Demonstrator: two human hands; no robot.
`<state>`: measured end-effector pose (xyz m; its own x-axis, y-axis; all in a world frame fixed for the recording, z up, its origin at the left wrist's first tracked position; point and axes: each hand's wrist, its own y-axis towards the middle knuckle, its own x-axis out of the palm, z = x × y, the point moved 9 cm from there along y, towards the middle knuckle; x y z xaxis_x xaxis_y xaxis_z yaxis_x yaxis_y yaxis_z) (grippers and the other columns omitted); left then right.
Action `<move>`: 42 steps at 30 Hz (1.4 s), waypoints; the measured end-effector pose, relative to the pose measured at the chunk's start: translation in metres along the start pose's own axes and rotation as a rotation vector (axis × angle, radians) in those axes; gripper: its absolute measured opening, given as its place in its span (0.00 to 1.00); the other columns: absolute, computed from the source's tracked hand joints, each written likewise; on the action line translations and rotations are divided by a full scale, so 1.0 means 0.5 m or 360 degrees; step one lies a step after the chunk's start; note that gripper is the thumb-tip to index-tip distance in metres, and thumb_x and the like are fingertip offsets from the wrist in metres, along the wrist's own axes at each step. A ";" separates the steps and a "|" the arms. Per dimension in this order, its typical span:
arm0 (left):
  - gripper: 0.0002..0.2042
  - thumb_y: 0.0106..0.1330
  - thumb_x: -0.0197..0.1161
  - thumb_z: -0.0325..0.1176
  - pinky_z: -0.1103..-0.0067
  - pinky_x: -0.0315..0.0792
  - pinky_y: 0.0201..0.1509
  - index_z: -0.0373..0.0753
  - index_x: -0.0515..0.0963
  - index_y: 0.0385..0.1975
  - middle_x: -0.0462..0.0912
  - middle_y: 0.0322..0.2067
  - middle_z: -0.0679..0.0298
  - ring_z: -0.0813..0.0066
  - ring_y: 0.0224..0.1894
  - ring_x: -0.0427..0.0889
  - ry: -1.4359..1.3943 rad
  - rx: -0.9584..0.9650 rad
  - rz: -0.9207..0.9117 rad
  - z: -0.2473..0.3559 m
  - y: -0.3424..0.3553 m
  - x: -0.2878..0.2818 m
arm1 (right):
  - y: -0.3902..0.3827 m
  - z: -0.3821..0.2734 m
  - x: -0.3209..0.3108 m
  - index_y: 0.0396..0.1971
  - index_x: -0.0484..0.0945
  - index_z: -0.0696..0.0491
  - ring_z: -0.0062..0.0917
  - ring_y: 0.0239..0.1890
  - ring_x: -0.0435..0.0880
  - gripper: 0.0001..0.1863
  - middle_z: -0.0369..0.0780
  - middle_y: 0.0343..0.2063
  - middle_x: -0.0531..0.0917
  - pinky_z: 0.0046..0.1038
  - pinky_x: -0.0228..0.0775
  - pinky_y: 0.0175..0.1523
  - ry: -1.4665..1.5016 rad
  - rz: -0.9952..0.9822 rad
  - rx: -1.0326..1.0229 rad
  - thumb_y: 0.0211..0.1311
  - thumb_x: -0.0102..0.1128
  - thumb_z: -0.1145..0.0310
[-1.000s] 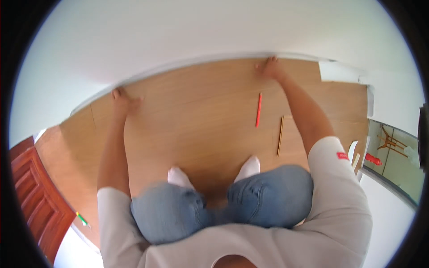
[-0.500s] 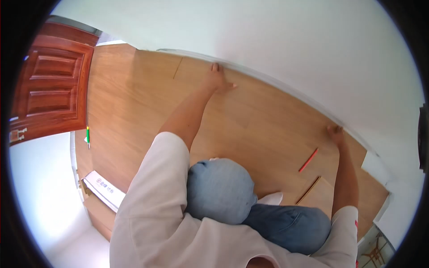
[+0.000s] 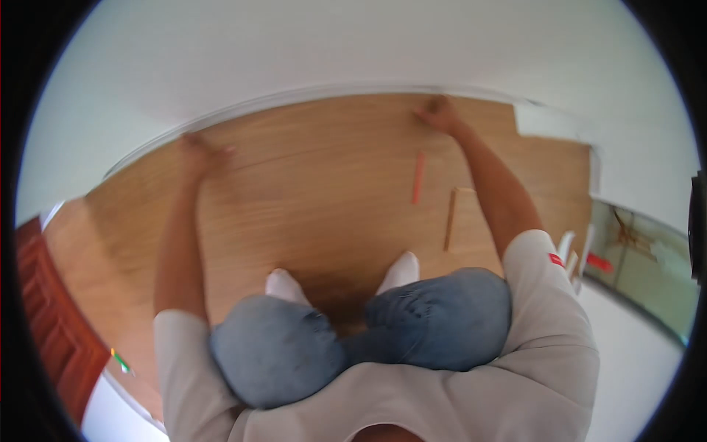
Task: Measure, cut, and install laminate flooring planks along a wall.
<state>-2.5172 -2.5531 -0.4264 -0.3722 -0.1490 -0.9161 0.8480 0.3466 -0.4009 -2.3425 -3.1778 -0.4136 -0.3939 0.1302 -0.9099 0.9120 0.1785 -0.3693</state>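
My left hand rests on a wood-look floor plank close to the foot of the white wall, thumb spread away from the fingers. Farther right, my right hand touches the same strip of flooring by the wall, its thumb also held out. Both hands are somewhat blurred, and I see nothing held in either. A thin seam runs across the floor to the right of my left hand. On the flooring below my right hand lies a slim red pencil-like stick.
A loose light board lies by my right forearm. My knees and white-covered feet are below my hands. A reddish-brown door stands at lower left, near a green and yellow tool. The white wall borders the far side.
My view has swung right, so the door has moved to the lower left. Both hands are still at the wall-side edge of the floor, my arms now spread more evenly.
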 end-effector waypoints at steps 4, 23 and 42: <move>0.60 0.56 0.63 0.69 0.59 0.39 0.79 0.17 0.50 0.69 0.49 0.71 0.32 0.41 0.76 0.44 0.0348 0.0189 0.0103 0.119 -0.010 -0.032 | -0.133 0.027 -0.041 0.55 0.77 0.66 0.44 0.67 0.69 0.48 0.58 0.58 0.76 0.39 0.54 0.74 -0.0623 0.1127 -0.0241 0.62 0.48 0.30; 0.62 0.53 0.67 0.69 0.50 0.47 0.77 0.17 0.45 0.69 0.41 0.70 0.27 0.29 0.74 0.40 0.0219 0.0127 0.0151 -0.027 0.007 -0.014 | -0.457 -0.134 0.023 0.49 0.72 0.60 0.43 0.49 0.78 0.21 0.52 0.46 0.78 0.42 0.73 0.54 0.0055 0.0530 0.0380 0.61 0.58 0.60; 0.57 0.56 0.65 0.69 0.47 0.60 0.70 0.17 0.55 0.66 0.52 0.66 0.22 0.27 0.69 0.56 0.0277 0.0541 0.0768 -0.030 0.038 0.012 | -0.774 0.194 0.075 0.46 0.72 0.58 0.42 0.49 0.80 0.25 0.48 0.47 0.76 0.43 0.78 0.47 0.0135 0.0552 0.1191 0.64 0.60 0.50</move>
<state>-2.5088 -2.5333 -0.4396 0.0519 0.1145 -0.9921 0.9984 0.0180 0.0543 -2.6992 -3.3364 -0.3230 -0.0563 0.1368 -0.9890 0.8066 -0.5776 -0.1258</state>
